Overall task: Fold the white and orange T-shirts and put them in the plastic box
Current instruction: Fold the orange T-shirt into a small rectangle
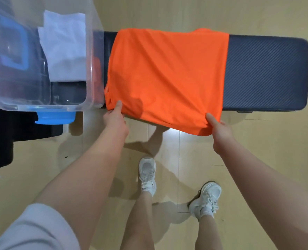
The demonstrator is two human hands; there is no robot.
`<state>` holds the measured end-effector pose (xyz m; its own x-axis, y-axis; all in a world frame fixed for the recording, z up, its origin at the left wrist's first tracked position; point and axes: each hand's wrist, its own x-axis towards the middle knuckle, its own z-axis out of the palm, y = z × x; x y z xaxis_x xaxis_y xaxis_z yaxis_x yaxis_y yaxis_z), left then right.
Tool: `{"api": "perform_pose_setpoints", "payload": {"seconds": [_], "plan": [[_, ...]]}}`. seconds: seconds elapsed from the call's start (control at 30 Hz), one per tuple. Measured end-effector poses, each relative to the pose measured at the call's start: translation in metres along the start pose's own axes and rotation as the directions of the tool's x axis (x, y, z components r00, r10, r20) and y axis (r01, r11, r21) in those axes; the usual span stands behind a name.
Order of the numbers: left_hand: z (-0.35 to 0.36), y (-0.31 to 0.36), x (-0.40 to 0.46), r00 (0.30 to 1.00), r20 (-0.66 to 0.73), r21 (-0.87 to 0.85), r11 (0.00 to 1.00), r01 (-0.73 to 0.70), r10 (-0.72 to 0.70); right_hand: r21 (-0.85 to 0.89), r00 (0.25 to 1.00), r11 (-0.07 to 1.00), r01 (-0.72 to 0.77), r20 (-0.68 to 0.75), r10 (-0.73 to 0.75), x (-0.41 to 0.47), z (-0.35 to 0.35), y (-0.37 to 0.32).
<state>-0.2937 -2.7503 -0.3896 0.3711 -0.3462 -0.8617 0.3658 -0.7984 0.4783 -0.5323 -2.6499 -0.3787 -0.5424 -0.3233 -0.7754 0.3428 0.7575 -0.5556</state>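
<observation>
On the dark bench (267, 73), we pinch the soft, floppy orange T-shirt (166, 76) by its near corners, left hand (114, 118) and right hand (220, 130) both closed on cloth

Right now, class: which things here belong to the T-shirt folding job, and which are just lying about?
Belongs:
orange T-shirt
white T-shirt
plastic box
left hand
right hand

Lying about:
dark bench
black cloth
blue lid

Looks like a home gym or workout rm imo: long padded bench (265, 73) w/ textured dark vinyl, pale wood-look floor (258, 150) under it, sneakers (147, 173) beside it.
</observation>
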Motion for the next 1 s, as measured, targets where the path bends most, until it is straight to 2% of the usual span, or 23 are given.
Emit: {"api": "perform_pose_setpoints", "payload": {"seconds": [0.07,0.3,0.37,0.47,0.57,0.67,0.73,0.8,1.0], "plan": [[0.006,0.005,0.000,1.000,-0.015,-0.023,1.000,-0.016,0.015,-0.003,1.000,1.000,0.000,-0.012,0.000,-0.002,-0.006,-0.001],[0.006,0.004,-0.014,0.995,0.090,-0.054,0.998,-0.031,0.035,0.086,0.995,0.994,-0.072,0.077,0.066,-0.013,-0.017,0.008],[-0.003,-0.001,-0.019,0.992,0.107,-0.017,0.998,-0.063,0.065,0.097,0.991,0.990,-0.097,0.098,0.088,-0.020,-0.020,0.014],[-0.012,-0.006,-0.031,0.981,0.125,0.047,0.986,-0.157,0.150,0.203,0.989,0.975,-0.089,0.134,0.063,-0.030,-0.029,0.018],[-0.021,-0.013,-0.046,0.973,0.076,0.117,0.967,-0.226,0.218,0.340,0.996,0.939,-0.045,0.083,0.018,-0.036,-0.044,0.019],[-0.035,-0.021,-0.061,0.940,0.012,0.296,0.897,-0.328,0.340,0.375,0.999,0.927,0.001,-0.038,0.014,-0.045,-0.068,0.019],[-0.044,-0.025,-0.081,0.893,0.079,0.531,0.739,-0.415,0.444,0.367,0.996,0.930,0.027,-0.086,0.005,-0.056,-0.088,0.018],[-0.050,-0.032,-0.104,0.856,0.149,0.647,0.605,-0.463,0.495,0.345,0.994,0.938,0.041,-0.107,-0.004,-0.070,-0.106,0.018],[-0.072,-0.045,-0.183,0.866,0.092,0.659,0.622,-0.423,0.491,0.342,0.995,0.938,0.052,-0.100,-0.018,-0.128,-0.159,0.017]]}}
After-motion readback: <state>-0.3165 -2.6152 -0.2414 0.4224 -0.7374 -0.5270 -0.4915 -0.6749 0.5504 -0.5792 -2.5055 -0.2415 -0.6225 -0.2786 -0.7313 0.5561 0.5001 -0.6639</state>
